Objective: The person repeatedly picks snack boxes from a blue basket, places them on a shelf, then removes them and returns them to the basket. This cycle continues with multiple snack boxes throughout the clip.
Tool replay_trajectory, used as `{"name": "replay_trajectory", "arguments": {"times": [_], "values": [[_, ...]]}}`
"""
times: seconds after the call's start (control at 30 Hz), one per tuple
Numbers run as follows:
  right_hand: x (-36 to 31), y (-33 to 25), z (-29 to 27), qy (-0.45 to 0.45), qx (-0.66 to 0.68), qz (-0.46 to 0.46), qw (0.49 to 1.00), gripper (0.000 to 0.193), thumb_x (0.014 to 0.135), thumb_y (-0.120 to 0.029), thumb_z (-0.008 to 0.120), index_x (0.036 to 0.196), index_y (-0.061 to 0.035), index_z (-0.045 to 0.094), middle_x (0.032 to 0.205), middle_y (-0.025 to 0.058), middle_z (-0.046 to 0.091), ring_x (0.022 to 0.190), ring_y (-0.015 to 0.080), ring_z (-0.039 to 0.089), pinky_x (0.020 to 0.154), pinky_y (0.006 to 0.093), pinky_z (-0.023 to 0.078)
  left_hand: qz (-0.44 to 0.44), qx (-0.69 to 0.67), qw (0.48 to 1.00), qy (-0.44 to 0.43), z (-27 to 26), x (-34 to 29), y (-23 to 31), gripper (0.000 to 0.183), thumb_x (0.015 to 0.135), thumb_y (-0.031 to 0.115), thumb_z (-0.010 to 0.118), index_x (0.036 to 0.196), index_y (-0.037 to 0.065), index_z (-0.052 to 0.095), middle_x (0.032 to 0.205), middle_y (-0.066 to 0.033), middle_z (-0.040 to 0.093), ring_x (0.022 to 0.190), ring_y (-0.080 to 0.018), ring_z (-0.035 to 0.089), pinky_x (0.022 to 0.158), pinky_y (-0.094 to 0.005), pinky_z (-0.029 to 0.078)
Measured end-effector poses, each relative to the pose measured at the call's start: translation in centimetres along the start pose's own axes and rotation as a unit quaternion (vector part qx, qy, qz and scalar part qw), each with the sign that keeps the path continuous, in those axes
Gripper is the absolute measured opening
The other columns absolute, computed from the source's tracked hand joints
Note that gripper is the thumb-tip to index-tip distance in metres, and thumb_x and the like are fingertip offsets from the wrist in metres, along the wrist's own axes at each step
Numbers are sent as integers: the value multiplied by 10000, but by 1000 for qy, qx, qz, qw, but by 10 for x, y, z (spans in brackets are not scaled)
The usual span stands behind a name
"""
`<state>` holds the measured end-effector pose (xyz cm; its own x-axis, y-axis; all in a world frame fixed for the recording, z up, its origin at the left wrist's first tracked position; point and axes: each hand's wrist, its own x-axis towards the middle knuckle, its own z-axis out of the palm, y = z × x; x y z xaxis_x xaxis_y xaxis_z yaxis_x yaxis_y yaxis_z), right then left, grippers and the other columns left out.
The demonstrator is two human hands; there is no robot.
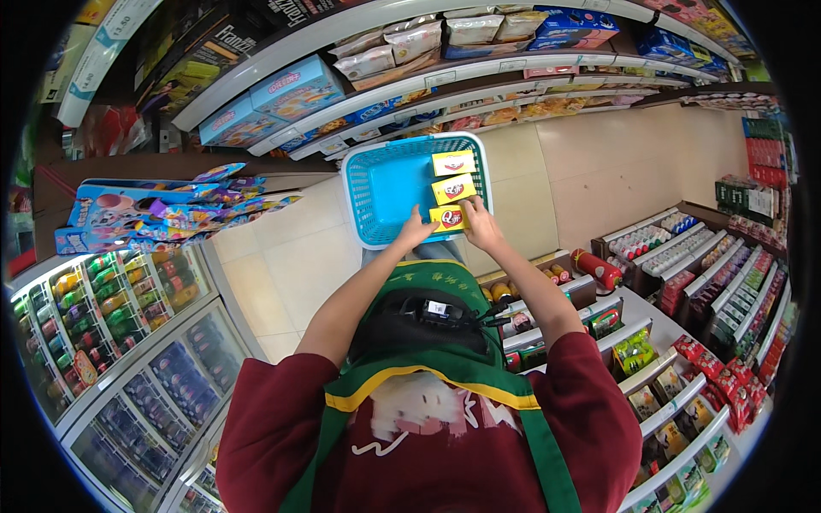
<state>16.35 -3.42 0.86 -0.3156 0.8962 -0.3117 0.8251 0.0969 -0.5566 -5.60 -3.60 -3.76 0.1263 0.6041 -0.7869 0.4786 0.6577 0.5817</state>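
Observation:
A blue shopping basket (pixel 349 201) with a white rim is in front of me. Three yellow boxes with red emblems stand in a column along its right side: a far box (pixel 452 161), a middle box (pixel 453 187) and a near box (pixel 445 220). My right hand (pixel 481 224) grips the near box at its right edge, fingers bent over it. At that box's left side is my left hand (pixel 416 229), its fingers spread and its thumb against or close to the box edge. The boxes' undersides are hidden.
Snack shelves (pixel 402 81) curve across the far side. Bagged snacks (pixel 171 209) jut out at left, above glass-fronted drink coolers (pixel 162 359). Tiered goods racks (pixel 684 256) and a red fire extinguisher (pixel 596 268) stand at right. Pale floor tiles (pixel 599 162) lie beyond the basket.

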Motion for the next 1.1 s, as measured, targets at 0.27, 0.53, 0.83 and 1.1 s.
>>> {"name": "replay_trajectory", "arguments": {"times": [0.27,0.53,0.83,1.1], "values": [[18,-3,0,36,-110,4,993,742,669,-97,852,1325,-124,507,1405,135,424,1187,358,576,848,420,595,-80,-203,974,-57,16,51,14,1089,930,422,700,1620,149,-97,1579,-146,362,1400,-343,416,1080,-624,370],[21,22,13,31,-83,-9,996,663,728,-11,764,1328,-127,508,1417,167,415,1124,399,617,821,442,593,35,-168,985,28,44,61,-6,894,933,216,696,1596,-10,138,1368,-223,599,1205,-304,623,967,-347,515],[22,38,22,1,-59,33,998,657,777,-26,748,1324,-46,384,1362,216,462,1037,435,635,803,474,582,5,-55,989,138,53,56,0,800,958,201,650,1590,39,187,1325,-284,608,1181,-437,613,1001,-462,502],[20,30,47,92,109,51,988,559,804,-65,769,1240,5,426,1148,287,615,1013,463,643,821,507,554,64,-12,974,219,53,45,-8,513,935,92,650,1425,78,498,1190,-255,678,1085,-438,651,922,-483,533]]}}
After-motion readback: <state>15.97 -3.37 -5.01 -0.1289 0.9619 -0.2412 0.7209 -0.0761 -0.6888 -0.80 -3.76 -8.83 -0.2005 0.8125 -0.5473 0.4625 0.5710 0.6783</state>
